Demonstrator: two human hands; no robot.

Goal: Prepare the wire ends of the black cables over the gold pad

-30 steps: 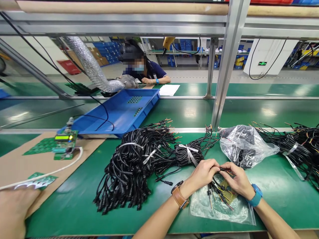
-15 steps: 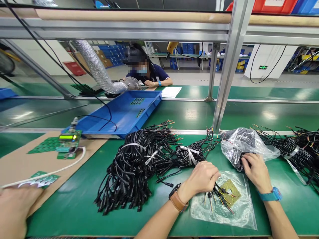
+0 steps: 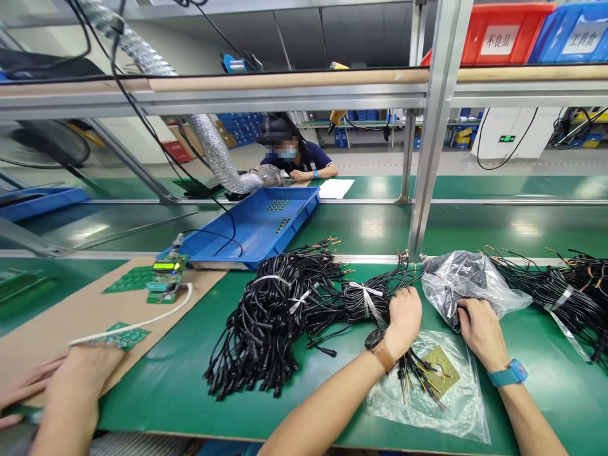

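My left hand (image 3: 405, 316), with a watch on a brown strap, reaches to the right end of a tied black cable bundle (image 3: 365, 301); its fingers are curled round something I cannot make out. My right hand (image 3: 479, 326), with a blue wristband, is closed at the opening of a clear plastic bag (image 3: 456, 278) of black parts; what its fingers grip is hidden. Between my forearms, short wires with bare coloured ends (image 3: 418, 373) lie on a flat clear bag (image 3: 399, 405), beside a yellowish square plate (image 3: 441, 368).
A larger cable pile (image 3: 261, 323) lies left of centre, more cables (image 3: 555, 288) at the right. Another person's hands (image 3: 80, 373) work at a green board on cardboard (image 3: 61, 316). Behind are a blue tray (image 3: 213, 237), a metal post (image 3: 434, 126) and a seated person (image 3: 304, 152).
My left hand has moved up and away from the short wires to the cable bundle. My right hand stays at the bag. The view has tilted up and shifted left, showing more of the neighbour's hands.
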